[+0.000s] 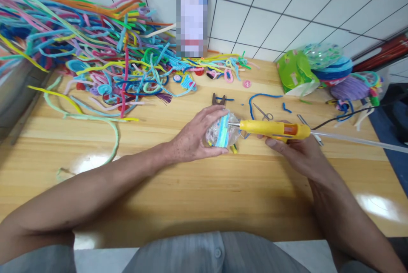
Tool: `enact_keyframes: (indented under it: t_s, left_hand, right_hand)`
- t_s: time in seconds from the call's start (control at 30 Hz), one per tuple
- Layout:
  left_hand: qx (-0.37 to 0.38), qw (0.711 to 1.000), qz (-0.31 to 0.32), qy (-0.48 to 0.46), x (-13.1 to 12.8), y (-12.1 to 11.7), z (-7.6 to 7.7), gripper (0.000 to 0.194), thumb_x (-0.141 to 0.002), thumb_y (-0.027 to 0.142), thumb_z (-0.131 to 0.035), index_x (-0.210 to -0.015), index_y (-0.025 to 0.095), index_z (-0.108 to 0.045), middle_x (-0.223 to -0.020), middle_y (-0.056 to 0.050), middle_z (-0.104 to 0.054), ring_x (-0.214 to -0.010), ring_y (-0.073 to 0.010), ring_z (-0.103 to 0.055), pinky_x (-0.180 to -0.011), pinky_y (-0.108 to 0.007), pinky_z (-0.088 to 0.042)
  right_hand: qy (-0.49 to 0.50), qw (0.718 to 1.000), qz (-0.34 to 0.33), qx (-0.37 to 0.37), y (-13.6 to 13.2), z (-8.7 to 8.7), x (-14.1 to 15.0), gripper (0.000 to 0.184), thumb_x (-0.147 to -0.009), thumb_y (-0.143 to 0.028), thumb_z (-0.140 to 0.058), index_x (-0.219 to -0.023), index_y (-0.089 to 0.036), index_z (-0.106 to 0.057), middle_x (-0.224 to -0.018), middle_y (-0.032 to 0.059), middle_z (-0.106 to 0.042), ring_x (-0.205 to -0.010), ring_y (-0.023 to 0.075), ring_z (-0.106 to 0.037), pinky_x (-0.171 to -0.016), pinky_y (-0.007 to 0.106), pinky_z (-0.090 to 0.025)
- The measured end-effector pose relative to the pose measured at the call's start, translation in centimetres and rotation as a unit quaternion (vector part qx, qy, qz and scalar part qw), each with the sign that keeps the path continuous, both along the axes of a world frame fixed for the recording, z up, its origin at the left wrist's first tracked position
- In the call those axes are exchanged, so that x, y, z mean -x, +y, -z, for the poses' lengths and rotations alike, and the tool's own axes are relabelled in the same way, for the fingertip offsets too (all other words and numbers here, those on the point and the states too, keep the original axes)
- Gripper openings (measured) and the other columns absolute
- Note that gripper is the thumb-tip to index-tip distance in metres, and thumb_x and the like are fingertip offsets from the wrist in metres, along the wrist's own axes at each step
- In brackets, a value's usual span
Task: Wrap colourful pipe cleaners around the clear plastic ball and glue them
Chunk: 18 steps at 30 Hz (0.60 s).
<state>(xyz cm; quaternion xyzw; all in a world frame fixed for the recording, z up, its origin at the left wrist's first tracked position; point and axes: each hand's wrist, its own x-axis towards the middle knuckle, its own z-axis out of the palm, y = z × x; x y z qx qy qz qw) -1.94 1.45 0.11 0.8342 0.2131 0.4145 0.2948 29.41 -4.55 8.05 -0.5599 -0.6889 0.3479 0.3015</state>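
Over the surface [191, 196], the ball [213, 133] is gripped in the left hand [193, 135], fingers curled round it; the glue gun [263, 127] is held in the right hand [295, 149], its nozzle [234, 124] at the band [223, 132]. Should the nozzle slip, fingers could be burned.

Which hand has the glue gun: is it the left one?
No, the right hand grips the yellow glue gun, while the left hand holds a clear round thing.
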Motion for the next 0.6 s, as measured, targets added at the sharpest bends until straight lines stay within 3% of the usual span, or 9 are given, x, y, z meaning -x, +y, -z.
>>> enact_keyframes:
  t_s: [0.4, 0.6]
  left_hand:
    - [0.003, 1.000, 0.006, -0.008, 0.01, 0.09, -0.10, 0.103, -0.088, 0.058, -0.092, -0.171, 0.030, -0.037, -0.165, -0.022, -0.055, -0.156, -0.0412, -0.055, -0.125, -0.065, -0.053]
    - [0.001, 1.000, 0.007, -0.008, -0.01, 0.11, -0.02, 0.104, -0.088, 0.058, -0.091, -0.172, 0.031, -0.036, -0.165, -0.021, -0.055, -0.157, -0.0413, -0.054, -0.126, -0.065, -0.052]
  right_hand:
    - [-0.014, 0.999, -0.028, 0.014, -0.16, -0.64, 0.20, 0.034, -0.096, -0.061, -0.078, -0.099, -0.029, -0.086, -0.097, 0.0041, -0.088, -0.087, 0.0266, -0.083, -0.079, 0.039, -0.071]
    - [-0.010, 1.000, -0.018, 0.023, -0.25, -0.54, 0.11, 0.037, -0.095, -0.064, -0.077, -0.100, -0.029, -0.086, -0.099, 0.0049, -0.088, -0.090, 0.0287, -0.083, -0.081, 0.042, -0.072]
